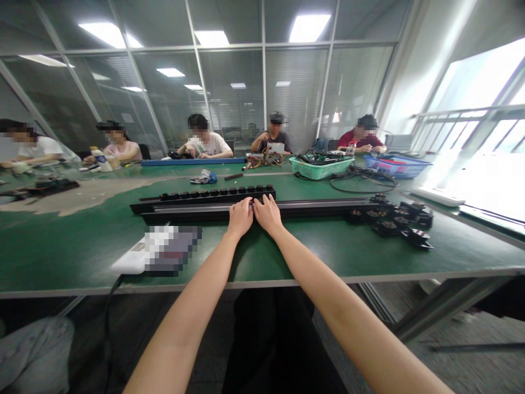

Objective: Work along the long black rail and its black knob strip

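A long black rail [197,213] with a pale strip along its length lies across the table in front of me. My left hand [241,216] rests on its middle with the fingers bent and closed. Right beside it, my right hand [267,214] is closed over the same stretch of rail. The fingertips of both hands come together around a small dark part, mostly hidden by the fingers. Behind the left half lies a second black bar [180,202], topped by a row of small black blocks [215,192]. Several loose black parts [388,221] lie around the rail's right end.
The green table [311,251] has a white device [131,258] and a blurred-out item near its front edge. Farther back are a green basket [322,168] of cables, a blue basket [396,167] and a crumpled cloth [204,177]. Several people sit across the table.
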Demonstrator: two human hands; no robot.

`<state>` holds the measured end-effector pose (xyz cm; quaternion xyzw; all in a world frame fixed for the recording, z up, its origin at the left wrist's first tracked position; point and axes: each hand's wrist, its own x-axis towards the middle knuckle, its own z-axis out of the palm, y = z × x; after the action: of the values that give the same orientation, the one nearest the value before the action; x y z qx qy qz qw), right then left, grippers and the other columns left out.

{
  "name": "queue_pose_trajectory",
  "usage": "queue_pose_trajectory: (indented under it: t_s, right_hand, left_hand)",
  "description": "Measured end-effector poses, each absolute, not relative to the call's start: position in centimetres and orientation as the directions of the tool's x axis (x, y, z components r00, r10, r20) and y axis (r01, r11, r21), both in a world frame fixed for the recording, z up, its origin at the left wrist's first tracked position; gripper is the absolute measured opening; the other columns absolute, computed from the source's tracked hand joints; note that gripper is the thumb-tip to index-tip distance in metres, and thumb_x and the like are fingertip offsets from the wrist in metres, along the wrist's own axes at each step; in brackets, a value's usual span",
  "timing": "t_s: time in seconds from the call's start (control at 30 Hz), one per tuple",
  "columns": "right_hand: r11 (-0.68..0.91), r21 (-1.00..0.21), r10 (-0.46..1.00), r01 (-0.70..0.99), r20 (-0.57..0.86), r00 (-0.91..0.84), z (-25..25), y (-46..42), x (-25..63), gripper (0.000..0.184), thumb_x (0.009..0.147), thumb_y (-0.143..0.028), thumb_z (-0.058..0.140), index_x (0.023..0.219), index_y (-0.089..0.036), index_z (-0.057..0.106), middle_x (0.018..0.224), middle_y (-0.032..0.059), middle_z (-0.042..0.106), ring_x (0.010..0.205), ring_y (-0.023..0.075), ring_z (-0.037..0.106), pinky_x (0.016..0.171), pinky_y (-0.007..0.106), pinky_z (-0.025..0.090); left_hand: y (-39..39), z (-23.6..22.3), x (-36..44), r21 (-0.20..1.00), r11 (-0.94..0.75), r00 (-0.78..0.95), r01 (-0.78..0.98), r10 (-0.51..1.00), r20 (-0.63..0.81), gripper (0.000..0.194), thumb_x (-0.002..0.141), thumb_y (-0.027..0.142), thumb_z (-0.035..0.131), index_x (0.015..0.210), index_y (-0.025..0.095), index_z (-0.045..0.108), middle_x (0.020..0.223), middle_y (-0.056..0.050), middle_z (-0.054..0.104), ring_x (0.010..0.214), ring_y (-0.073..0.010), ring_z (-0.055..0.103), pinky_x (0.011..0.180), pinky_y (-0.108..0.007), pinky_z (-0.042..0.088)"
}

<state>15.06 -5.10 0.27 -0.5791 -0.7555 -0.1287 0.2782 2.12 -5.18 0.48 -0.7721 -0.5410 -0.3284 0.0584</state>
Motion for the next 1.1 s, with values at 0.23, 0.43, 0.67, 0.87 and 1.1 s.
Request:
queue_pose_trajectory:
  t_s: [0.23, 0.43, 0.67, 0.87, 1.1]
  right_hand:
    - [0.298, -0.121, 0.804, 0.947, 0.567, -0.180, 0.23, -4.79, 15.14, 0.042, 0.110, -0.021, 0.038, 0.138, -0.017, 0.069, 0.138, 0.0185, 0.065, 0.130, 0.0214, 0.063, 0.130, 0.041, 0.026]
    - [0.289, -0.162, 0.823, 0.944, 0.546, -0.158, 0.37, -4.70, 15.39, 0.045, 0.109, -0.016, 0.036, 0.138, -0.021, 0.070, 0.135, 0.0144, 0.067, 0.126, 0.0189, 0.064, 0.130, 0.038, 0.024]
    - [0.305, -0.178, 0.817, 0.936, 0.553, -0.161, 0.33, -4.70, 15.55, 0.048, 0.107, -0.011, 0.035, 0.137, -0.024, 0.071, 0.132, 0.0121, 0.069, 0.126, 0.0197, 0.062, 0.129, 0.038, 0.028]
    - [0.301, -0.170, 0.816, 0.938, 0.555, -0.161, 0.34, -4.69, 15.61, 0.048, 0.107, -0.012, 0.035, 0.135, -0.025, 0.071, 0.130, 0.0108, 0.069, 0.124, 0.0204, 0.062, 0.127, 0.036, 0.031]
    - [0.302, -0.160, 0.825, 0.940, 0.539, -0.173, 0.44, -4.69, 15.79, 0.047, 0.106, -0.011, 0.037, 0.134, -0.026, 0.072, 0.128, 0.0104, 0.068, 0.127, 0.0209, 0.060, 0.124, 0.036, 0.035]
  left_hand:
    - [-5.36, 0.53, 2.11, 0.268, -0.398, 0.196, 0.877, 0.808, 0.556, 0.044, 0.101, 0.013, 0.041, 0.143, 0.019, 0.055, 0.143, -0.015, 0.068, 0.134, -0.0264, 0.062, 0.116, -0.045, 0.040]
    - [-5.34, 0.54, 2.12, 0.302, -0.402, 0.178, 0.864, 0.807, 0.564, 0.047, 0.100, 0.013, 0.041, 0.146, 0.018, 0.051, 0.139, -0.014, 0.070, 0.134, -0.0271, 0.062, 0.117, -0.047, 0.040]
    - [-5.49, 0.58, 2.16, 0.294, -0.403, 0.184, 0.867, 0.806, 0.562, 0.045, 0.101, 0.013, 0.041, 0.145, 0.018, 0.051, 0.139, -0.015, 0.070, 0.133, -0.0268, 0.062, 0.117, -0.046, 0.040]
    - [-5.46, 0.50, 2.09, 0.303, -0.399, 0.178, 0.865, 0.810, 0.559, 0.045, 0.102, 0.014, 0.041, 0.146, 0.020, 0.050, 0.141, -0.014, 0.070, 0.134, -0.0259, 0.062, 0.117, -0.046, 0.039]
    - [-5.55, 0.41, 1.95, 0.310, -0.401, 0.178, 0.862, 0.813, 0.555, 0.051, 0.099, 0.012, 0.043, 0.150, 0.020, 0.046, 0.139, -0.013, 0.070, 0.133, -0.0262, 0.062, 0.117, -0.046, 0.039]
